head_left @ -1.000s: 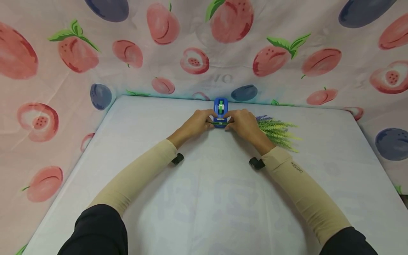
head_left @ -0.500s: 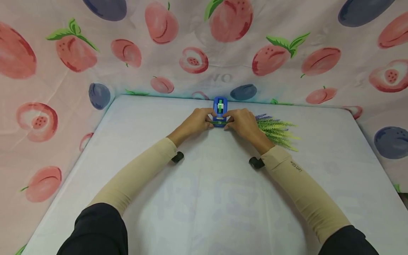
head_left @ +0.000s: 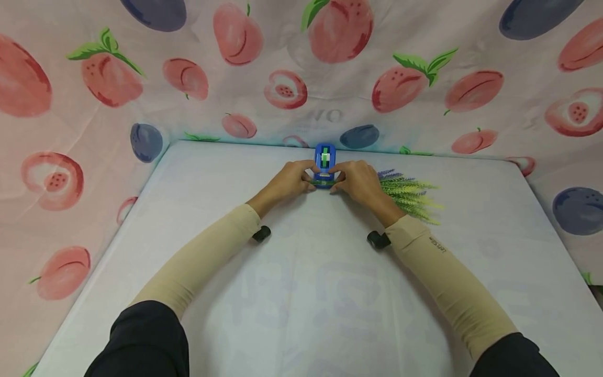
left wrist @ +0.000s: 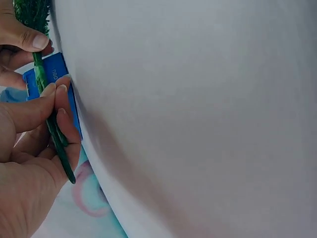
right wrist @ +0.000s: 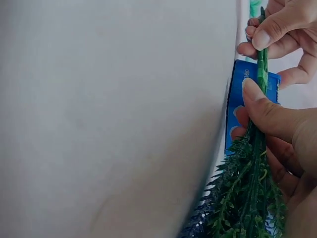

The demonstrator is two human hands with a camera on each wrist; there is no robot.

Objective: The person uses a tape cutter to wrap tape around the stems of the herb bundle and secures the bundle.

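A bunch of artificial flower sprigs, purple and yellow-green, lies sideways with its heads to the right. My left hand pinches the lower ends of the green stems between thumb and fingers. Closer to the flower heads, my right hand grips the same stems, thumb on top. Between the two hands a band of lighter green tape is wrapped on the stems. Just behind them stands a blue tape dispenser holding a green roll; the stems cross in front of its near end.
The white-covered table stretches out in front of the body. A fruit-patterned cloth rises right behind the dispenser along the table's back edge and also hangs at the left side.
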